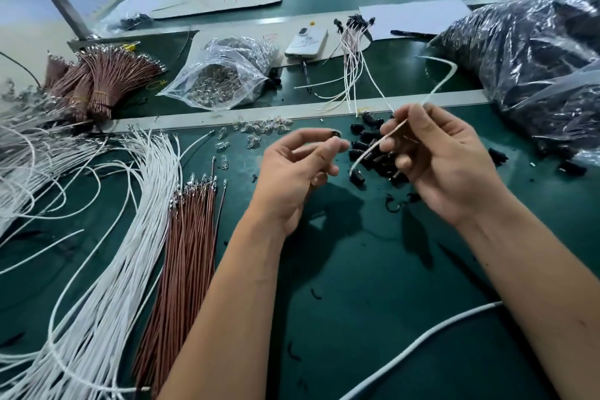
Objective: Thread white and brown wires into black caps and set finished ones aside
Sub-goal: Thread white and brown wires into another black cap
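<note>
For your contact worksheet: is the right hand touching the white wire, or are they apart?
Touching. The head view shows the right hand pinching the white wire between fingertips, with the wire running out above and below that pinch.

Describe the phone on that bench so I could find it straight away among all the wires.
Start at the clear bag of small shiny parts in the middle of the far side of the green bench. Just right of it, the phone lies flat on a pale card. It is the only smooth white slab there, with a ring holder on its back and a dark cable plugged into its near end.
</note>
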The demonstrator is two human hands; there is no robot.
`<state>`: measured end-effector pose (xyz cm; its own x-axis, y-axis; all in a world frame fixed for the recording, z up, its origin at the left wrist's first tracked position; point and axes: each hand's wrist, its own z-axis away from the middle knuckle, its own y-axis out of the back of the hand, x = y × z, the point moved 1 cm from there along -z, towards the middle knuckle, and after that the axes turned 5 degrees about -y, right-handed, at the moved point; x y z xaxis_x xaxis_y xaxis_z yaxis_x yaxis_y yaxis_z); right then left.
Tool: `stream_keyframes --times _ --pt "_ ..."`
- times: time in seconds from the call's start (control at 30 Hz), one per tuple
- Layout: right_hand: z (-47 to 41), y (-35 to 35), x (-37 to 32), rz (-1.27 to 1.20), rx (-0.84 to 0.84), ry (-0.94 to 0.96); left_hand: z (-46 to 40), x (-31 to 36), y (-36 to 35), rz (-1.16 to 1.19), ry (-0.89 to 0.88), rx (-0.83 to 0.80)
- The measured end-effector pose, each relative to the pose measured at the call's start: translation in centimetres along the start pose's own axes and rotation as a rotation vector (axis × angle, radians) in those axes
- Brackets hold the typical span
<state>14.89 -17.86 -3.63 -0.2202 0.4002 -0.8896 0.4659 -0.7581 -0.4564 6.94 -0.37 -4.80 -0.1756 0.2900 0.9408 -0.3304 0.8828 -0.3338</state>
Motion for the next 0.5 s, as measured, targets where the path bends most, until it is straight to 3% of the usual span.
stream_keyframes --times 0.17,0.37,0.5 --pt "0.1 0.3 0.3 -0.051 0.111 0.051 0.4 -0.1 -0.5 0.043 0.071 -0.145" --pt "-0.1 0.6 0.3 -0.011 0.128 0.067 0.2 -0.3 -0.7 -0.004 0.068 -0.134" --pt "0.0 0.4 0.3 0.08 0.163 0.177 0.2 -0.5 -1.1 -0.131 0.058 -0.135"
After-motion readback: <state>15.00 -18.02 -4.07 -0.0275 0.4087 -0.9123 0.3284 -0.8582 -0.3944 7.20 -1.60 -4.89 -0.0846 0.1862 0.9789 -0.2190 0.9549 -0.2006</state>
